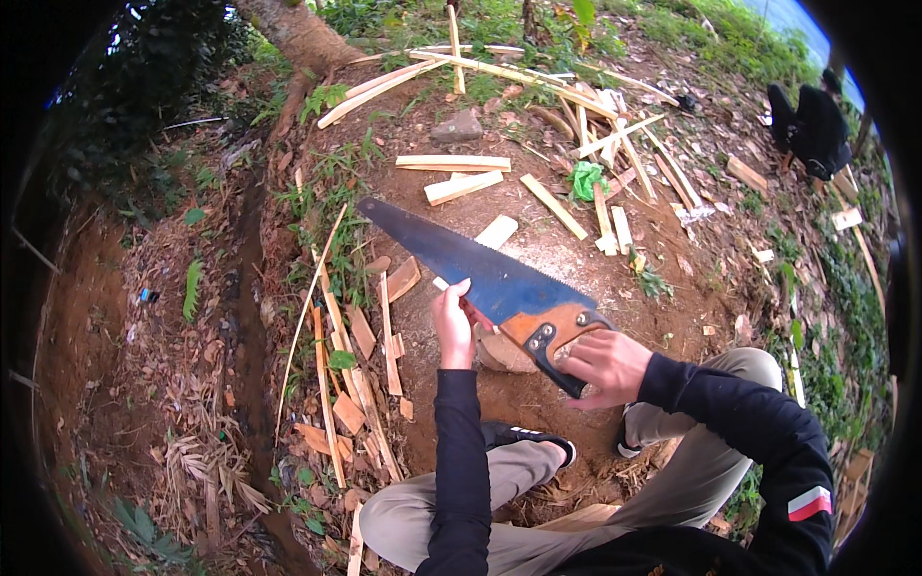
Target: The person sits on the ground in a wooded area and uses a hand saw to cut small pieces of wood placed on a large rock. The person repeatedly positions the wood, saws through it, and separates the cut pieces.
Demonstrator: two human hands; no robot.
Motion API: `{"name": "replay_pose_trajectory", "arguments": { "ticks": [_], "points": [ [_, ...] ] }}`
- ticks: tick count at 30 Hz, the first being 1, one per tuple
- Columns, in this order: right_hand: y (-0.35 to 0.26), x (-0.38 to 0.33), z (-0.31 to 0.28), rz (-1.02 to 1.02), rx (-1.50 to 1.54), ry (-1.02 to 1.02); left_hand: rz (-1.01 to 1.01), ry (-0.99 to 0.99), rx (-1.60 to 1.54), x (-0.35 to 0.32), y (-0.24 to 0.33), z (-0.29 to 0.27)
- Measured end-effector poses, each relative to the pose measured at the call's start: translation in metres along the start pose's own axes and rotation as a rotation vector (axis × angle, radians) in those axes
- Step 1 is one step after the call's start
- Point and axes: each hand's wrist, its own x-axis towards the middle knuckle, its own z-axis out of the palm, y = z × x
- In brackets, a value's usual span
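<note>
A handsaw (471, 261) with a dark blue blade and a brown wooden handle slants across the middle, its tip toward the far left. My right hand (607, 367) is wrapped round its handle. Against the blade's back edge, my left hand (455, 322) has its thumb up and its fingers curled. Whether it grips the blade or wood behind it, I cannot tell. A pale piece of wood (497, 231) shows past the toothed edge, and a small pale end (440, 283) pokes out beside my left thumb. Below the handle sits a wood block (505, 352), partly hidden.
Sawdust (559, 252) covers the soil beyond the saw. Cut boards (453, 162) lie farther off, near a green plastic bag (586, 180) and piled strips (615, 134). Long strips (327, 384) and offcuts lie left, beside a narrow ditch (252, 317). A tree trunk (303, 38) stands far left.
</note>
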Motion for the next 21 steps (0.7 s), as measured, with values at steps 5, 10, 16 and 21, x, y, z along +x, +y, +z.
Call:
{"name": "replay_pose_trajectory", "arguments": {
  "ticks": [5,10,16,21],
  "points": [
    [-0.003,-0.005,0.001,0.025,0.03,-0.04,-0.04,0.015,-0.105,0.006,-0.029,-0.007],
    [-0.002,-0.009,0.005,0.103,0.023,-0.136,-0.019,0.063,-0.024,0.004,-0.037,0.007],
    [-0.009,0.004,-0.014,0.084,-0.07,-0.032,0.083,0.124,-0.04,0.01,-0.025,0.003],
    [-0.012,0.008,-0.021,0.125,-0.173,-0.084,0.133,0.16,-0.011,0.001,-0.013,0.005]
  ]
}}
